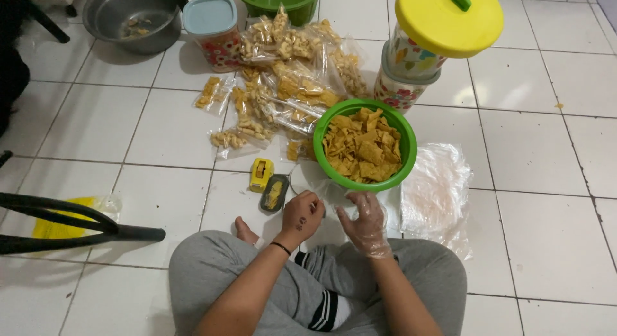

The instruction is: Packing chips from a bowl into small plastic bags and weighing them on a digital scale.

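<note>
Clear filled snack bags [283, 85] heaped behind the green bowl [364, 145]; empty clear bags [437, 188] lie right.

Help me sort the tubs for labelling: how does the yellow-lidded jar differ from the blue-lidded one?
The yellow-lidded jar has a round lid with a green knob and stands stacked on another floral container; the blue-lidded jar has a flat, squarish lid and sits straight on the floor. The yellow-lidded jar stands right of the snack bags, the blue-lidded jar left. Both have floral sides and are closed.

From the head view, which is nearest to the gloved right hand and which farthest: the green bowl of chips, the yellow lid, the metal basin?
1. Green bowl of chips, just ahead of the right hand.
2. Yellow lid, farther up, right.
3. Metal basin, far upper left.
</note>
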